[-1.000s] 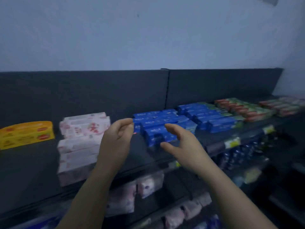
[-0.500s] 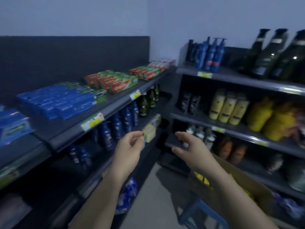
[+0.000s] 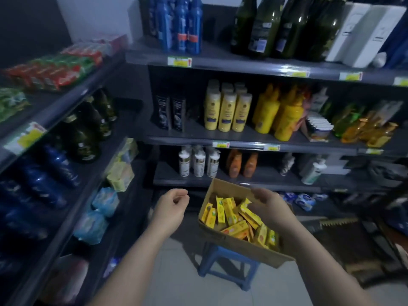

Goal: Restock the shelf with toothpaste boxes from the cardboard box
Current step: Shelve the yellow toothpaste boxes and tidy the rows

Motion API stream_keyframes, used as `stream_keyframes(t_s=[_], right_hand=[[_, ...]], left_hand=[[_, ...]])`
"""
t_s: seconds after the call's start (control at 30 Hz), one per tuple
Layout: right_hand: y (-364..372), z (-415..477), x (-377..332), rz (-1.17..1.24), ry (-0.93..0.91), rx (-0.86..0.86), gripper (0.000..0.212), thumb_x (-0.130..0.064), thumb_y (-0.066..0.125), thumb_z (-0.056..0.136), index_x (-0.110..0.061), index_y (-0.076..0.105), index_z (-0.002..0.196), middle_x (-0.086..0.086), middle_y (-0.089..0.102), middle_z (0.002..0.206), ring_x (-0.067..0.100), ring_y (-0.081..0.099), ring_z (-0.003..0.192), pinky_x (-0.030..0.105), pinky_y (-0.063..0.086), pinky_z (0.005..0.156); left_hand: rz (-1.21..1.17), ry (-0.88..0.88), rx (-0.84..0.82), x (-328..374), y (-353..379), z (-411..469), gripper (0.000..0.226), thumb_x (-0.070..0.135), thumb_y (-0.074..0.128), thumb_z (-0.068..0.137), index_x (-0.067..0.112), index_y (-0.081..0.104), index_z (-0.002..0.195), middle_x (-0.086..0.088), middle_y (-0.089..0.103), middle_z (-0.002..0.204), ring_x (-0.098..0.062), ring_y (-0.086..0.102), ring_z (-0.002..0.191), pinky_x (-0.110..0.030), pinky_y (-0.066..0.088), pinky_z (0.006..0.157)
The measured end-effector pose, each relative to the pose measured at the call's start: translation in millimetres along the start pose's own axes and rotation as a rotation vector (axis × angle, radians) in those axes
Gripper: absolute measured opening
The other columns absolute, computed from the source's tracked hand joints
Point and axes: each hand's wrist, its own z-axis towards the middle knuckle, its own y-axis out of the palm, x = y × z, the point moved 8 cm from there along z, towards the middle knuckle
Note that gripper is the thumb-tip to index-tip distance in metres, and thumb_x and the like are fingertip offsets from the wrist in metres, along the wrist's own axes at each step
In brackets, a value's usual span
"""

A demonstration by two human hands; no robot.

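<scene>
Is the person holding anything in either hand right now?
No. The left hand is loosely curled and empty beside the cardboard box. The right hand hovers over the yellow toothpaste boxes without gripping any.

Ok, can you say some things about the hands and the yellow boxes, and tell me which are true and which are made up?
1. The cardboard box sits on a blue stool. True.
2. The toothpaste boxes inside are blue. False: they are yellow.
3. The left hand holds a toothpaste box. False: it is empty.
4. The right hand is above the cardboard box. True.
5. The cardboard box is closed. False: it is open.
</scene>
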Motion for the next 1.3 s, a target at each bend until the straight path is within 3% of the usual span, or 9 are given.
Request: stream_keyframes(t_s=[0.13,0.33,0.47,0.63,0.77,0.9,1.03,1.17,1.3], right_hand=[[-1,37,52,0.064,0.164,0.039,0.050,-0.016,0.067,0.086,-0.016,0.053,0.134,0.007,0.059,0.130,0.020,0.059,0.110,0.024,0.041,0.077],[3,68,139,0.096,0.388,0.065,0.044,-0.007,0.061,0.088,-0.013,0.056,0.131,0.006,0.062,0.126,0.016,0.062,0.083,0.013,0.041,0.056],[4,91,193,0.138,0.500,0.063,0.043,-0.004,0.058,0.083,-0.015,0.063,0.124,0.006,0.066,0.120,0.021,0.063,0.100,0.024,0.045,0.076],[10,135,249,0.170,0.543,0.049,0.041,0.002,0.055,0.081,-0.011,0.066,0.118,0.009,0.069,0.112,0.026,0.062,0.102,0.030,0.048,0.083],[25,178,289,0.145,0.519,-0.021,0.036,-0.008,0.058,0.084,-0.016,0.066,0.119,0.006,0.070,0.113,0.024,0.064,0.102,0.033,0.051,0.086],[48,220,317,0.130,0.501,-0.057,0.034,-0.013,0.056,0.093,-0.016,0.062,0.126,0.005,0.066,0.121,0.023,0.063,0.104,0.032,0.051,0.085],[87,261,336,0.149,0.482,-0.122,0.040,-0.014,0.056,0.095,-0.013,0.054,0.135,0.010,0.059,0.132,0.026,0.060,0.113,0.029,0.048,0.087],[127,296,349,0.148,0.491,-0.175,0.046,-0.018,0.055,0.096,-0.018,0.045,0.142,0.013,0.058,0.131,0.022,0.062,0.090,0.024,0.049,0.067],[166,323,366,0.141,0.494,-0.204,0.052,-0.016,0.059,0.093,-0.014,0.042,0.142,0.010,0.052,0.138,0.028,0.053,0.121,0.034,0.045,0.100]], left_hand=[[0.074,-0.054,-0.105,-11,37,56,0.017,0.023,0.056,0.094,0.023,0.063,0.110,0.005,0.066,0.107,-0.013,0.062,0.102,-0.031,0.048,0.092],[0.159,-0.143,-0.262,-30,112,110,0.020,0.018,0.056,0.094,0.012,0.065,0.111,-0.002,0.066,0.107,-0.020,0.063,0.101,-0.035,0.048,0.094],[0.181,-0.189,-0.313,-42,164,141,0.011,0.012,0.058,0.091,0.014,0.065,0.099,-0.006,0.068,0.104,-0.023,0.063,0.100,-0.032,0.047,0.089],[0.176,-0.300,-0.334,-61,227,176,0.016,0.014,0.059,0.091,0.013,0.066,0.105,-0.007,0.066,0.102,-0.025,0.063,0.099,-0.029,0.045,0.078],[0.173,-0.414,-0.325,-88,266,204,0.011,0.020,0.059,0.092,0.027,0.064,0.085,-0.006,0.069,0.100,-0.024,0.066,0.095,-0.031,0.048,0.077],[0.144,-0.525,-0.308,-121,295,226,0.018,0.024,0.056,0.095,0.020,0.063,0.111,-0.001,0.065,0.108,-0.014,0.063,0.093,-0.034,0.049,0.084],[0.108,-0.603,-0.273,-157,315,243,0.012,0.019,0.056,0.095,0.022,0.061,0.106,-0.003,0.065,0.109,-0.014,0.063,0.093,-0.034,0.048,0.087],[0.077,-0.651,-0.242,-192,332,260,0.011,0.016,0.059,0.094,0.023,0.062,0.102,0.000,0.065,0.106,-0.012,0.063,0.092,-0.033,0.050,0.086],[0.045,-0.729,-0.213,-233,341,272,0.011,0.016,0.062,0.091,0.026,0.065,0.095,0.000,0.066,0.108,-0.016,0.064,0.097,-0.038,0.051,0.089]])
